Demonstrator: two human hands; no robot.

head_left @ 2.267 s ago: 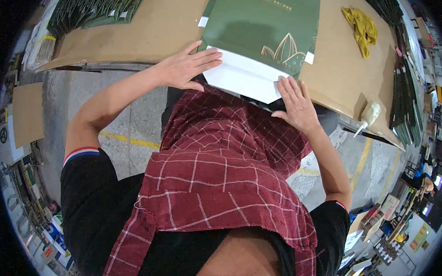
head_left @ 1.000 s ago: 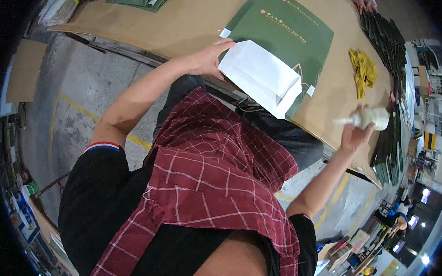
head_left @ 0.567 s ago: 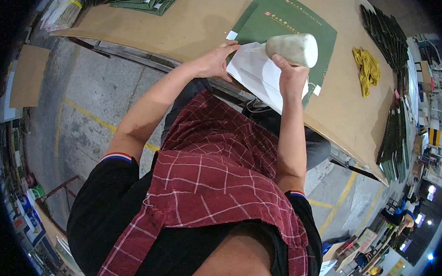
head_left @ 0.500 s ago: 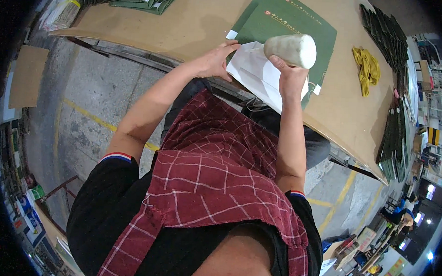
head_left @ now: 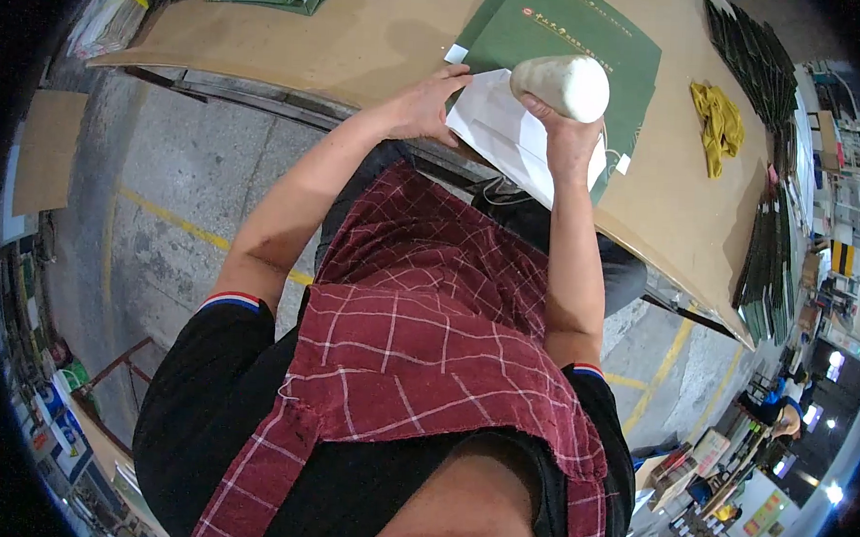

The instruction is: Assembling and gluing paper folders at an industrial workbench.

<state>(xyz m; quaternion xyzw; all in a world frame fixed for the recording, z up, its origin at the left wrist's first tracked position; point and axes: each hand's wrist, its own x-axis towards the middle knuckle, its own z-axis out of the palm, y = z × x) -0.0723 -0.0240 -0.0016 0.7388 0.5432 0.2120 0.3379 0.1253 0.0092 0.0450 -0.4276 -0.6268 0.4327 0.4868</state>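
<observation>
1. Green paper bag (head_left: 608, 43) with a folded white paper bottom (head_left: 488, 115) lay on the brown table (head_left: 382, 38), that bottom at the near edge, its long axis slanting from upper left to lower right.
2. The left hand (head_left: 424, 107), thumb and fingers spread apart, framed the bottom's left end.
3. The right hand (head_left: 572, 142), wrapped around a whitish, cylindrical plastic bottle (head_left: 560, 85), was nearer the right end; the bottle leaned over the bottom, base raised rightward, its tip indistinct.
</observation>
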